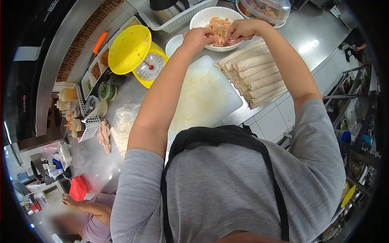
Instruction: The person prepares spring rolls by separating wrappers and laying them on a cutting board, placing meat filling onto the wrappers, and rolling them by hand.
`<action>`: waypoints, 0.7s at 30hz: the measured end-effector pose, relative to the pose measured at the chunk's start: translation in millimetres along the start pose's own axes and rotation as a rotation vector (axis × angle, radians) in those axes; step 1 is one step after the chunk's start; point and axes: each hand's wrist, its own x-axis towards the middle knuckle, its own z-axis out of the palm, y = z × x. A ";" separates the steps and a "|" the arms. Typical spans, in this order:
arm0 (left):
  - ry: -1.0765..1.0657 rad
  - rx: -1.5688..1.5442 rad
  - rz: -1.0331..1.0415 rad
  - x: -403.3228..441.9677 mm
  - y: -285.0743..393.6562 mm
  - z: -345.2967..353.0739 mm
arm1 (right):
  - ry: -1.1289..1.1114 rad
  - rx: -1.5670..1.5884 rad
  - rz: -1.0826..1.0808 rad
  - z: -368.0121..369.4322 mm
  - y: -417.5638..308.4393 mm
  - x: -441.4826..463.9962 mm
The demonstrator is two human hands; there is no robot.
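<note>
A white bowl (197, 20) at the top centre holds an orange-pink, shredded-looking filling (219, 26). Over the bowl's left side is my left hand (199, 39), its fingers bent into the filling. My right hand (242, 30) reaches over the right side, fingers pinched together at the filling; what lies between them is too small to make out. Below the bowl, a stack of pale rolls (259, 71) lies to the right of a white cutting board (202, 95). A small white bowl (173, 43) stands beside my left hand.
On the left stand a yellow scale (150, 67) with a yellow pan (129, 49), containers of ingredients (107, 92) and a plastic bag (123, 121). A clear-lidded container (265, 10) is at the upper right. Another person (95, 214) is at the lower left.
</note>
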 end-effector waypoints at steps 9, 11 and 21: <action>-0.100 0.090 0.042 -0.1 -9.7 -27.1 | 0.022 -0.104 0.009 5.4 -7.5 6.0; -0.075 0.106 0.048 1.7 -10.7 -21.1 | 0.009 -0.071 -0.011 4.3 -3.8 5.8; 0.125 -0.108 0.008 12.6 4.0 -31.5 | 0.177 0.073 -0.106 -17.6 -5.1 -6.6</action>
